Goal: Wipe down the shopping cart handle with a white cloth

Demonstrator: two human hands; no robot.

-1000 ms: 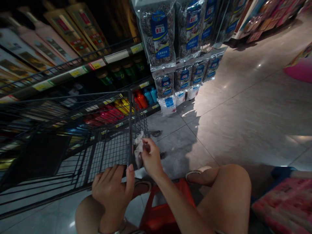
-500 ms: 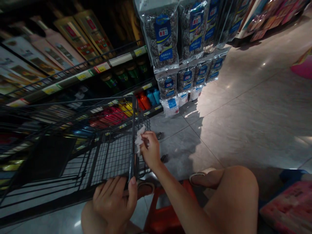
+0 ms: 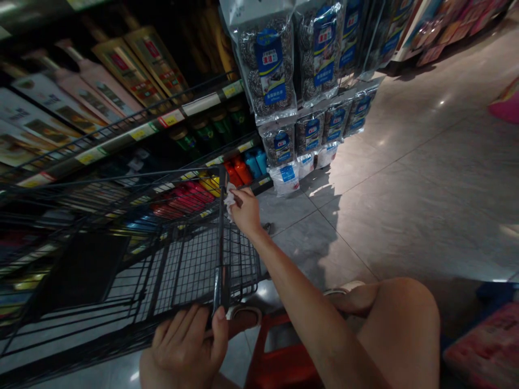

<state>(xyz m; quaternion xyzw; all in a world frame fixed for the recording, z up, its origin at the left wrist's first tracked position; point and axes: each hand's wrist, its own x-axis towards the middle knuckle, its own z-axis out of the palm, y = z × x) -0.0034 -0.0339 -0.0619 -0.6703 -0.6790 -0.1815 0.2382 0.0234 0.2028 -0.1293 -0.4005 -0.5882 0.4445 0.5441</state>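
Note:
A dark wire shopping cart stands in front of me. My left hand is wrapped over the near corner of its frame, thumb on one side and fingers on the other. Pinched in my right hand is a crumpled white tissue. The tissue lies against the upright bar at the cart's end, near its far corner. Part of the tissue is hidden behind my fingers.
Shelves with bottles run along the left. Packs of steel wool scourers hang ahead. Below me is a red stool. A pink package lies at lower right, and tiled floor stretches right.
My right hand has moved up and away along the cart's bar with the tissue. My left hand stays on the frame. The view has shifted slightly.

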